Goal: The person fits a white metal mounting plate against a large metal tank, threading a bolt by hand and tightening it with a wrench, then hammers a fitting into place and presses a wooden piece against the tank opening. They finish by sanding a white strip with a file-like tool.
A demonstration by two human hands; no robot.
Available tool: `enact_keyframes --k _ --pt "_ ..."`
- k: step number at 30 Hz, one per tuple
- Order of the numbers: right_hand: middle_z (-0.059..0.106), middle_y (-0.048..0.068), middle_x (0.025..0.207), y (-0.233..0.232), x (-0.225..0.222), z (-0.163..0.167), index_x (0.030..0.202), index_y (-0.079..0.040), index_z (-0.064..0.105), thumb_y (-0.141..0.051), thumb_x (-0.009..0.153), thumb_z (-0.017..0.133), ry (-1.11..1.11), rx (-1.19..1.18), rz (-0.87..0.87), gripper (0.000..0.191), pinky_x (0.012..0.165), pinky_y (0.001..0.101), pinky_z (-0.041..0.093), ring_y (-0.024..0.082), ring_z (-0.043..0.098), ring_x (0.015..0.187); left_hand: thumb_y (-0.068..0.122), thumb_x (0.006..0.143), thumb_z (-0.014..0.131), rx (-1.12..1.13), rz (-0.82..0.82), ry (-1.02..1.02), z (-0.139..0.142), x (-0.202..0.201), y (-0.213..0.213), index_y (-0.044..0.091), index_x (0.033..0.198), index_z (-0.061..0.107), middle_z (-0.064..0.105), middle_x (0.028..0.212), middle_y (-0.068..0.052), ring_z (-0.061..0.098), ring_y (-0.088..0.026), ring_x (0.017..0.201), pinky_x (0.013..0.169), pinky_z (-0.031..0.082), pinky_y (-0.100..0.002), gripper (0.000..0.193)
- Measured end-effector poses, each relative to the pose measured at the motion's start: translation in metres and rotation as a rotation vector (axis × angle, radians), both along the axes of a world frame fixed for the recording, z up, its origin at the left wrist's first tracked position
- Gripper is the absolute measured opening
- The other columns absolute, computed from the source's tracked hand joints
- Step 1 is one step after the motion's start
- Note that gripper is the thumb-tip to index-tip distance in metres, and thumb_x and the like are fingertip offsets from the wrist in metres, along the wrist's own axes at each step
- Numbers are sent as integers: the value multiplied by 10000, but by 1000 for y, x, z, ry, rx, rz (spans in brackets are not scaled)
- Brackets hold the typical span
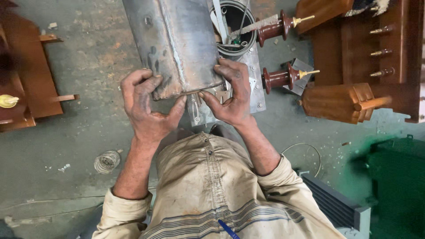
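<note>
Both forearms reach up toward twelve o'clock. The left hand (146, 104) and right hand (230, 95) grip the near end of a grey metal casing (177, 42), thumbs hooked under its edge. Brown insulators (276, 53) lie at two o'clock

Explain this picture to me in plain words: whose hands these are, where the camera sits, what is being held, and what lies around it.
The camera sits on a person's head, looking down past their striped shirt. Both bare hands grip the lower edge of a grey welded metal casing: left hand at its left corner, right hand at its right. Behind it lies a metal plate carrying two brown ribbed insulators with brass tips. Reddish-brown wooden frames stand to the right, a roll of tape on the concrete floor.
</note>
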State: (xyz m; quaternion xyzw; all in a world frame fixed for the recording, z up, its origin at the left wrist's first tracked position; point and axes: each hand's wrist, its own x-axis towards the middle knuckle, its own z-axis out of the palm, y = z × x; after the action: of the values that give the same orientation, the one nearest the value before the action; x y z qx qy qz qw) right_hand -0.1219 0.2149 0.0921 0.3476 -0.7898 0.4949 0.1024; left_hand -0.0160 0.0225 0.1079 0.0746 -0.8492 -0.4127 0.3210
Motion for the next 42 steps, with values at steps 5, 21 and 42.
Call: enact_keyframes --k 5,21,42 --pt "648 175 1225 27 4 -41 1235 -1 613 -105 810 868 5 18 -54 507 1028 426 542 338 653 1164 179 873 883 237 -60 -16 -23 25 -22 10 1374 551 488 1423 -148 580 -269 1297 1131 537 -392 624" --pt "722 172 1151 -10 -205 -112 1328 -22 600 -74 866 794 -287 177 -77 504 847 370 613 279 750 937 66 894 737 592 188 -674 -135 79 18 18 1194 680 771 1072 -92 718 -156 979 842 554 -308 309" --pt "681 36 825 39 -256 -105 1008 14 712 -132 976 775 -975 -401 35 162 608 246 448 100 570 667 240 904 769 732 301 -686 -105 14 143 0 1069 739 789 946 -95 739 -164 880 818 582 -311 293"
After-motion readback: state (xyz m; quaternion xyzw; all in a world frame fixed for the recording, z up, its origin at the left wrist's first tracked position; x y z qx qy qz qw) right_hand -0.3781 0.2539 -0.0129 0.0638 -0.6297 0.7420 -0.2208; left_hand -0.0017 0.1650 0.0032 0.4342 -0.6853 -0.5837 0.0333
